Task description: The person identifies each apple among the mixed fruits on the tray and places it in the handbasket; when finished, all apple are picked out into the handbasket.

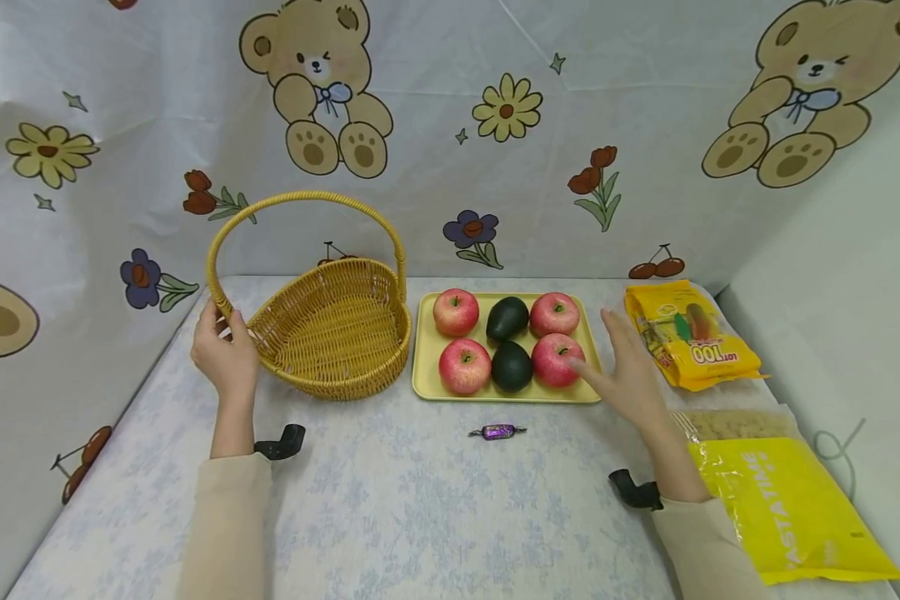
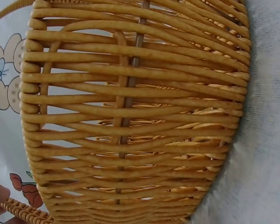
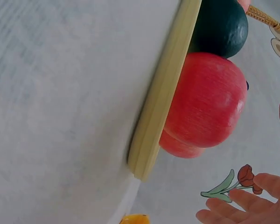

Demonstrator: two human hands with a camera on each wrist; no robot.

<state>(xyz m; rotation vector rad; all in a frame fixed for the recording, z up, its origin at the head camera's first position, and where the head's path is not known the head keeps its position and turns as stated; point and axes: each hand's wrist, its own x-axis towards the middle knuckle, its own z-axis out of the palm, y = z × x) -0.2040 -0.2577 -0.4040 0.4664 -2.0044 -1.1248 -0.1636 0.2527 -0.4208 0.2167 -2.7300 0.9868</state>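
Note:
My left hand point(image 1: 227, 358) grips the handle of a yellow wicker basket point(image 1: 345, 388) at the handle's left base. The basket stands on the table with nothing in it, and its woven side point(image 2: 130, 112) fills the left wrist view. To its right lies a pale yellow tray point(image 1: 510, 402) with several red apples point(image 1: 558, 361) and two dark green avocados point(image 1: 511, 367). Over the tray's right end hovers my right hand point(image 1: 630, 383), fingers spread and holding nothing. In the right wrist view, those fingers point(image 3: 252, 205) appear apart from the nearest apple point(image 3: 207, 100).
A purple wrapped candy point(image 1: 498, 432) lies in front of the tray. On the right are a yellow-orange snack bag point(image 1: 697, 337) and a larger yellow pasta bag point(image 1: 802, 508). A bear-printed cloth point(image 1: 435, 125) hangs behind the table.

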